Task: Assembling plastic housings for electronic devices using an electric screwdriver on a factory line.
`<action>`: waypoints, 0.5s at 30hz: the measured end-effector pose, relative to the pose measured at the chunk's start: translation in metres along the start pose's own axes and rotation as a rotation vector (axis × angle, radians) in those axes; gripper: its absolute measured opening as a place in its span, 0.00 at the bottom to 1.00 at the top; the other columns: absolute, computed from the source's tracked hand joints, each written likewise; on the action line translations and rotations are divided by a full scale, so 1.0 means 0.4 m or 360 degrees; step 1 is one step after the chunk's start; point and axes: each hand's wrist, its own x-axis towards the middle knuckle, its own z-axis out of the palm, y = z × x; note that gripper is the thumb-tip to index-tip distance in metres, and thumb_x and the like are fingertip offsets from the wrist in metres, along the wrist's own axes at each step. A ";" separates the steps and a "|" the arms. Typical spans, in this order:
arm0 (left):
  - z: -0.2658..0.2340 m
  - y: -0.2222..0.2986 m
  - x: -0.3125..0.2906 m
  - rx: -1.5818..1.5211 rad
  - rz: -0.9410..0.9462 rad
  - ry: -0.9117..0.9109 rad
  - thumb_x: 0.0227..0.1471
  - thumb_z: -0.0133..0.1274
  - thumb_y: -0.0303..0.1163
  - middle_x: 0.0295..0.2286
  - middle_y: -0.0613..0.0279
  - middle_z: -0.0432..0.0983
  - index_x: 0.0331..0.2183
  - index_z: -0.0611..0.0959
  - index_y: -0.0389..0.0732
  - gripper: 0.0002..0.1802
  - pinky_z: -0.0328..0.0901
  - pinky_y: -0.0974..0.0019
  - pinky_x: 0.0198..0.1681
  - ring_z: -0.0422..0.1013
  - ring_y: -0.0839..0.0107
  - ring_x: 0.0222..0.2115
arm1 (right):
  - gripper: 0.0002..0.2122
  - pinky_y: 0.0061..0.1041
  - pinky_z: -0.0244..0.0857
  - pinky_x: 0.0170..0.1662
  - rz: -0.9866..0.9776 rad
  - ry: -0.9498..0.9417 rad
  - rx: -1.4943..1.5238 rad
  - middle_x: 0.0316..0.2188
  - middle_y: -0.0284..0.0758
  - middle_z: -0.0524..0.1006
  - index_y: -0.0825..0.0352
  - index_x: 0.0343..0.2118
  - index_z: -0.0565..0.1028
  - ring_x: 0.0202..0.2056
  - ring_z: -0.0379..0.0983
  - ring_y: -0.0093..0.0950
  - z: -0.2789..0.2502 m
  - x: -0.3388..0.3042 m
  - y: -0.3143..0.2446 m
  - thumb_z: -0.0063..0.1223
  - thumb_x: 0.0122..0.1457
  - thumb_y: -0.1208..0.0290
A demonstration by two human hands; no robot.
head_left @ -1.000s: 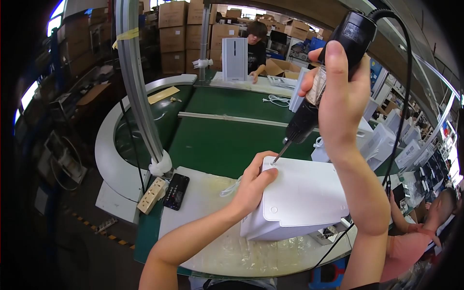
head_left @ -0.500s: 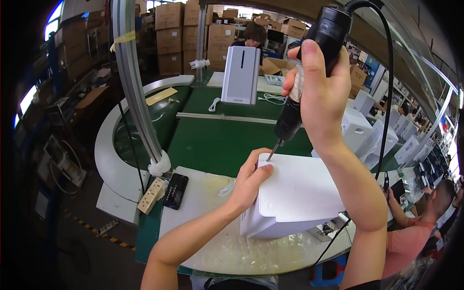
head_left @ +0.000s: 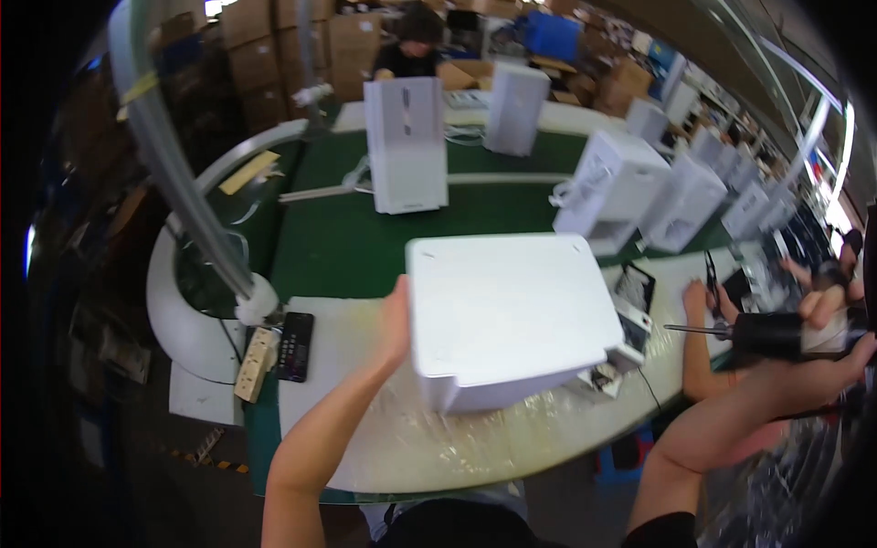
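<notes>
screwdriver (head_left: 770, 335), black: gripped in the right hand (head_left: 829, 365), bit pointing left, apart from the white housing (head_left: 512, 310). housing position: on the pale work surface (head_left: 365, 457), flat panel upward. left hand (head_left: 396, 320): against the housing's left side; fingers hidden, grip cannot be determined. beyond: green conveyor (head_left: 338, 237), bearing an upright white unit (head_left: 408, 151).

Right hand (head_left: 819, 368) and screwdriver (head_left: 770, 335) are now right of the white casing (head_left: 512, 301), clear of it; left hand (head_left: 396, 321) is lower at its left side.
</notes>
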 end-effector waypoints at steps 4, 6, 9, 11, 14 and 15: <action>-0.034 0.049 -0.084 -0.0088 0.0363 -0.0124 0.54 0.47 0.31 0.33 0.56 0.73 0.40 0.73 0.32 0.14 0.69 0.66 0.35 0.71 0.71 0.33 | 0.18 0.20 0.62 0.26 -0.0084 0.0309 -0.0706 0.24 0.37 0.69 0.71 0.43 0.63 0.22 0.66 0.23 -0.119 -0.154 0.082 0.39 0.62 0.57; -0.072 0.034 -0.120 -0.0047 0.0451 -0.0048 0.54 0.49 0.32 0.39 0.55 0.73 0.44 0.72 0.32 0.18 0.68 0.65 0.41 0.71 0.69 0.38 | 0.18 0.20 0.63 0.20 -0.0007 0.0148 -0.0620 0.29 0.39 0.70 0.71 0.48 0.58 0.19 0.67 0.24 -0.167 -0.239 0.166 0.45 0.59 0.68; -0.152 0.022 -0.117 0.0670 0.0741 0.0207 0.56 0.47 0.36 0.37 0.56 0.73 0.42 0.73 0.33 0.17 0.66 0.66 0.35 0.70 0.70 0.34 | 0.20 0.21 0.64 0.22 0.0269 0.0001 -0.0617 0.34 0.40 0.70 0.69 0.51 0.53 0.20 0.68 0.23 -0.207 -0.339 0.265 0.44 0.58 0.72; -0.137 0.096 -0.097 0.1077 0.0827 0.0300 0.60 0.39 0.42 0.30 0.58 0.74 0.38 0.75 0.32 0.21 0.62 0.69 0.30 0.67 0.74 0.27 | 0.23 0.20 0.65 0.24 0.0283 -0.0083 -0.0577 0.36 0.41 0.69 0.68 0.53 0.50 0.21 0.68 0.24 -0.229 -0.370 0.307 0.44 0.57 0.74; -0.020 0.308 -0.056 0.0786 0.0225 0.0158 0.62 0.30 0.48 0.24 0.61 0.73 0.32 0.76 0.30 0.30 0.60 0.70 0.29 0.64 0.78 0.23 | 0.24 0.21 0.65 0.25 0.0200 -0.0110 -0.0582 0.37 0.42 0.69 0.68 0.53 0.49 0.21 0.68 0.24 -0.277 -0.405 0.354 0.45 0.57 0.74; -0.005 0.331 -0.043 0.0631 -0.0149 -0.0011 0.63 0.27 0.49 0.22 0.62 0.73 0.29 0.75 0.29 0.33 0.59 0.71 0.29 0.62 0.79 0.23 | 0.24 0.21 0.64 0.25 0.0256 -0.0156 -0.0616 0.36 0.42 0.69 0.68 0.53 0.49 0.21 0.68 0.24 -0.293 -0.423 0.368 0.45 0.57 0.74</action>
